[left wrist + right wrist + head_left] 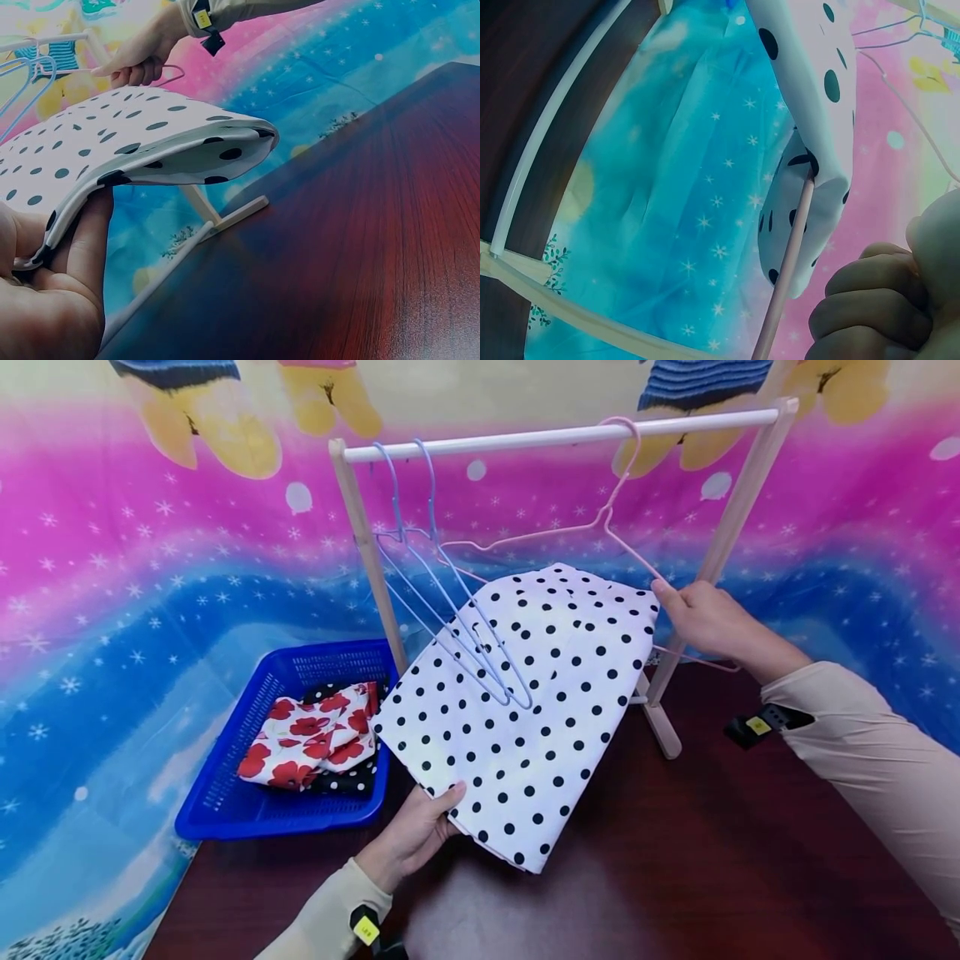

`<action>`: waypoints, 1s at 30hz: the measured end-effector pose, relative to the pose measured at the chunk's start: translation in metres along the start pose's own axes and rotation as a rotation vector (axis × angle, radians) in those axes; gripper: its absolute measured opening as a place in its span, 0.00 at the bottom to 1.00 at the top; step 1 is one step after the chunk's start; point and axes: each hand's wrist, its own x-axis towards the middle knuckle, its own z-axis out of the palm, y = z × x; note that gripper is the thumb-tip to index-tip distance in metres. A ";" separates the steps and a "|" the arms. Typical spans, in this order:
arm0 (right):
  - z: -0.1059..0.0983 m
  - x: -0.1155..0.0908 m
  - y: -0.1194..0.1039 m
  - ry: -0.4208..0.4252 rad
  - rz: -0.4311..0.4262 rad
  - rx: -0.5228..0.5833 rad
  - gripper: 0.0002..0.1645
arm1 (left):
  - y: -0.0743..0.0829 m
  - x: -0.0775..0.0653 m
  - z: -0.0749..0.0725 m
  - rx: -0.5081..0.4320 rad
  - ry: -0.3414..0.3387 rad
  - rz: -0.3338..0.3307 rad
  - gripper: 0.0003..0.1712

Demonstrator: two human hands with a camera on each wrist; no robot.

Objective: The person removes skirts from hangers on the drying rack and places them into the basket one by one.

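A white cloth with black polka dots (pixel 555 752) hangs at a slant over the lower bar of a pink hanger (pixel 627 545). At its lower left edge my left hand (pixel 412 837) pinches the cloth, thumb on top and fingers beneath. The left wrist view shows its folded layers (pixel 169 124) parting at the rim. My right hand (pixel 708 620) grips the pink hanger's right arm beside the cloth's upper corner. From the right wrist view, the hanger's pink bar (pixel 789 262) runs into the fold of the cloth, near the curled fingers (pixel 874 300).
Two blue hangers (pixel 432 497) hang left on the rack's white rail (pixel 517 441), overlapping the cloth. A blue basket (pixel 292 827) holds a red-flowered cloth (pixel 307 735) and a black dotted one (pixel 351 780). The rack's wooden post (pixel 723 535) stands behind my right hand on the dark table (pixel 675 877).
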 end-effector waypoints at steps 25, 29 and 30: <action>-0.001 0.002 -0.001 -0.033 0.015 -0.002 0.41 | -0.001 -0.001 -0.005 -0.002 -0.006 0.010 0.17; 0.001 0.002 -0.002 -0.028 0.009 -0.006 0.42 | 0.000 -0.001 -0.006 0.000 0.001 0.010 0.18; 0.001 0.002 -0.002 -0.029 0.009 -0.007 0.43 | 0.000 0.000 -0.006 0.001 0.002 0.010 0.19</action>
